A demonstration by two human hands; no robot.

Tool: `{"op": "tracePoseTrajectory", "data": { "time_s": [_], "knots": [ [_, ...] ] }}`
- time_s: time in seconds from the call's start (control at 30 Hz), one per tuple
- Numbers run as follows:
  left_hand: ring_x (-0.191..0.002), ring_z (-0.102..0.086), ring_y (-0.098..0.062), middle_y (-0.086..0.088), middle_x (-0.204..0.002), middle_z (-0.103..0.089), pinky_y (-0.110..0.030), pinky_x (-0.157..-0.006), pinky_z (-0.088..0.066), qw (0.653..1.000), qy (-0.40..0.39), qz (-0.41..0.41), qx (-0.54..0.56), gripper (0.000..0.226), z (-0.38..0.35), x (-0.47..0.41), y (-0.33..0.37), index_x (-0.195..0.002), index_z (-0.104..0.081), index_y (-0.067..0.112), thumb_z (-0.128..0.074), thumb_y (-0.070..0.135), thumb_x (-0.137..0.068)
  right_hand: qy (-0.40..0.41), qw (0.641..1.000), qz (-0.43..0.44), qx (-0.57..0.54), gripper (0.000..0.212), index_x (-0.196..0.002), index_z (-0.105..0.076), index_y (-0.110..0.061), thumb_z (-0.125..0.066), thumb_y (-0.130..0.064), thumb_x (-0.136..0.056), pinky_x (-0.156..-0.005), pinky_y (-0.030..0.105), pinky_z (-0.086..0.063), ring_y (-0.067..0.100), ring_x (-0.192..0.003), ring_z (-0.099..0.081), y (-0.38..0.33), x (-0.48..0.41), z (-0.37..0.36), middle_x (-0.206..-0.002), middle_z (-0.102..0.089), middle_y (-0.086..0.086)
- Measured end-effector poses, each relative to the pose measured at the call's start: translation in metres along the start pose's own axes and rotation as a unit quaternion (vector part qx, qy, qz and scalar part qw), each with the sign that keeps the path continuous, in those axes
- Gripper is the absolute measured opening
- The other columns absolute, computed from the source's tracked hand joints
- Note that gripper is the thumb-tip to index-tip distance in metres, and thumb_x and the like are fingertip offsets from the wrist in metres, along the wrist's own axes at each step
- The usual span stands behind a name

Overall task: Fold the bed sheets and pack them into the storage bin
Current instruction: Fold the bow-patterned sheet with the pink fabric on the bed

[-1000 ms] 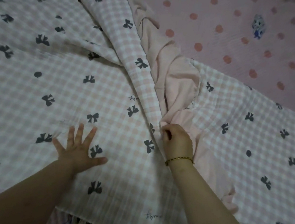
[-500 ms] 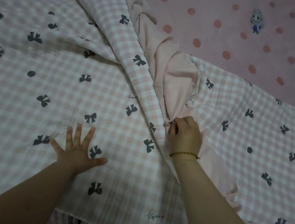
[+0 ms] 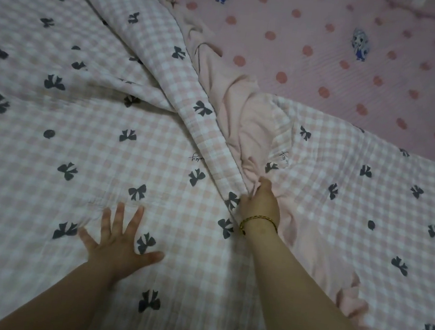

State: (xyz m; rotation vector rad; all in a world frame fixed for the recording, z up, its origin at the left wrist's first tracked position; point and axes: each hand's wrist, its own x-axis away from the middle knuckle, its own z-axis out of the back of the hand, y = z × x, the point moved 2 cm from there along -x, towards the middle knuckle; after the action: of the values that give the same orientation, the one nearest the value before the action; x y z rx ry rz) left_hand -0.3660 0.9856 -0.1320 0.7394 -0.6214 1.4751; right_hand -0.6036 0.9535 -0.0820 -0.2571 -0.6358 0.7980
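Gingham sheet (image 3: 76, 147) pinned by my flat, spread left grip (image 3: 116, 245) so my right grip (image 3: 259, 203), clenched on its bunched middle, can pull.

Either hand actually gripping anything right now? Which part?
Right hand grips the checked bow-print sheet at a bunched ridge of fabric. Left hand holds nothing, fingers spread flat on the sheet.

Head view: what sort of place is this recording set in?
Probably a bedroom, atop a bed: a pink checked sheet with dark bows lies spread under the left hand, bunched in the right hand, over a pink polka-dot cover printed with cartoon figures.
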Motion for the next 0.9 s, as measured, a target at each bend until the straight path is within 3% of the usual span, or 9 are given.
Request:
{"op": "tracePoseTrajectory", "data": {
  "time_s": [0.17,0.23,0.3,0.4,0.53,0.6,0.7,0.8,0.9],
  "knots": [
    [-0.137,0.031,-0.029,-0.003,-0.140,0.044,-0.064,-0.106,0.007,1.000,0.006,-0.008,0.008,0.105,0.003,0.003,0.000,-0.125,0.038,0.021,-0.037,0.077,-0.076,0.187,0.919,0.328,0.111,0.012,-0.069,-0.052,-0.013,-0.044,-0.010,-0.061,-0.031,0.023,-0.020,0.018,-0.035,-0.050,-0.023,0.058,-0.007,-0.061,-0.058,0.002],
    [-0.141,0.021,-0.025,-0.002,-0.151,0.028,-0.060,-0.109,0.003,0.998,0.031,-0.015,0.047,0.095,0.006,0.008,-0.006,-0.141,0.023,0.027,-0.039,0.069,-0.083,0.146,0.901,0.380,0.149,0.018,-0.064,-0.053,-0.019,-0.036,-0.018,-0.058,-0.027,0.018,-0.021,0.011,-0.028,-0.042,-0.017,0.090,-0.034,-0.051,-0.054,-0.005],
    [-0.144,-0.002,-0.022,-0.003,-0.157,-0.002,-0.050,-0.113,-0.006,0.983,0.080,-0.028,0.164,0.070,0.018,0.021,-0.013,-0.147,-0.017,0.026,-0.040,0.058,-0.090,0.058,0.909,0.355,0.210,0.011,-0.058,-0.066,-0.022,-0.057,-0.025,-0.053,-0.029,0.013,-0.026,0.005,-0.029,-0.042,0.002,0.110,-0.065,-0.048,-0.053,-0.007],
    [-0.131,-0.038,-0.026,-0.010,-0.143,-0.042,-0.035,-0.106,-0.027,0.912,0.133,-0.038,0.385,0.043,0.039,0.042,-0.015,-0.133,-0.048,0.010,-0.045,0.032,-0.097,-0.015,0.921,0.324,0.217,0.031,-0.062,-0.073,-0.023,-0.080,-0.035,-0.035,-0.040,0.013,-0.037,0.004,-0.038,-0.049,0.025,0.121,-0.086,-0.052,-0.057,-0.010],
    [-0.128,-0.042,-0.025,-0.009,-0.143,-0.040,-0.031,-0.099,-0.033,0.876,0.110,-0.042,0.468,0.058,0.060,0.047,0.024,-0.142,-0.031,0.012,-0.051,0.033,-0.092,0.080,0.925,0.345,0.136,0.029,-0.065,-0.067,-0.029,-0.044,-0.046,-0.067,-0.070,0.020,-0.032,0.010,-0.075,-0.041,0.021,0.108,-0.051,-0.069,-0.063,-0.009],
    [-0.132,-0.037,-0.025,-0.010,-0.147,-0.033,-0.031,-0.101,-0.033,0.862,0.095,-0.025,0.497,0.078,0.067,0.039,0.050,-0.147,-0.017,0.010,-0.060,0.035,-0.087,0.070,0.936,0.306,0.159,0.039,-0.090,-0.066,-0.024,-0.052,-0.053,-0.068,-0.087,0.029,-0.045,0.018,-0.097,-0.050,0.022,0.097,-0.037,-0.100,-0.066,-0.001],
    [-0.128,-0.042,-0.027,-0.011,-0.144,-0.038,-0.032,-0.103,-0.037,0.835,0.117,-0.001,0.538,0.085,0.074,0.020,0.075,-0.144,-0.022,0.004,-0.071,0.029,-0.079,-0.108,0.954,0.233,0.156,0.071,-0.144,-0.022,-0.017,-0.056,-0.040,-0.086,-0.109,0.035,-0.027,0.023,-0.126,-0.040,0.025,0.089,-0.037,-0.140,-0.039,0.006],
    [-0.112,-0.055,-0.031,-0.018,-0.129,-0.053,-0.030,-0.086,-0.045,0.799,0.129,0.047,0.585,0.054,0.083,0.011,0.084,-0.130,-0.044,-0.005,-0.064,0.011,-0.083,-0.139,0.955,0.191,0.178,0.054,-0.140,-0.028,-0.013,-0.049,-0.020,-0.090,-0.095,0.030,-0.035,0.024,-0.111,-0.051,0.023,0.091,-0.044,-0.130,-0.045,0.008],
    [-0.094,-0.058,-0.028,-0.018,-0.116,-0.060,-0.030,-0.079,-0.046,0.741,0.147,0.027,0.655,0.042,0.094,0.021,0.067,-0.121,-0.053,-0.006,-0.062,0.001,-0.081,0.007,0.958,0.266,0.104,0.023,-0.086,-0.058,-0.011,-0.066,-0.013,-0.065,-0.040,0.015,-0.025,0.014,-0.052,-0.058,0.017,0.102,-0.031,-0.081,-0.061,0.004]
  ]
}}
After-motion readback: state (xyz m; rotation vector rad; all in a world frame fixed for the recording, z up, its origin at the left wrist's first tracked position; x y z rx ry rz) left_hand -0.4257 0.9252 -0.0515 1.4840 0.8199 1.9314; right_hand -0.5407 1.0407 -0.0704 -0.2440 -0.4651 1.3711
